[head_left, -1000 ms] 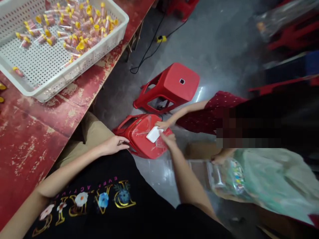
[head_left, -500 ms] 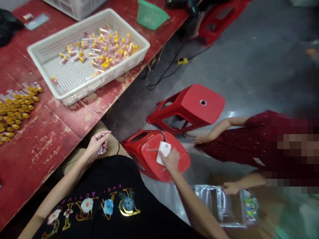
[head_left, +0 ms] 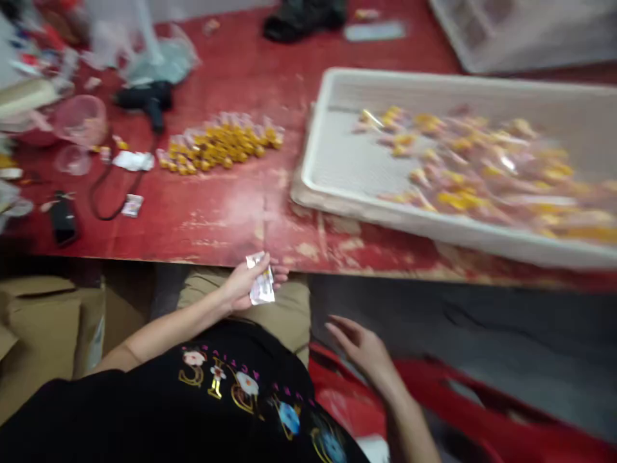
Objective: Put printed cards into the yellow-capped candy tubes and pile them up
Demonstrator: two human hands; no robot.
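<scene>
My left hand (head_left: 247,283) is closed on a small crinkled clear wrapper (head_left: 261,285), held over my lap just below the front edge of the red table (head_left: 231,212). My right hand (head_left: 360,348) hangs open and holds nothing, fingers spread, above a red plastic stool (head_left: 434,399) beside my leg. On the table lie a heap of small yellow-capped tubes (head_left: 222,143) and a white perforated tray (head_left: 434,218) with several more of them, blurred by motion.
A black tool with a cord (head_left: 144,99), a pink cup (head_left: 81,119), a black phone-like thing (head_left: 62,222) and plastic bags (head_left: 159,58) clutter the table's left. A second white crate (head_left: 520,32) stands far right. A cardboard box (head_left: 48,321) sits at my left.
The view has swung left from the floor and stools to the table. My right hand has let go of the white item on the stool and come back open. The left hand stays closed on the wrapper.
</scene>
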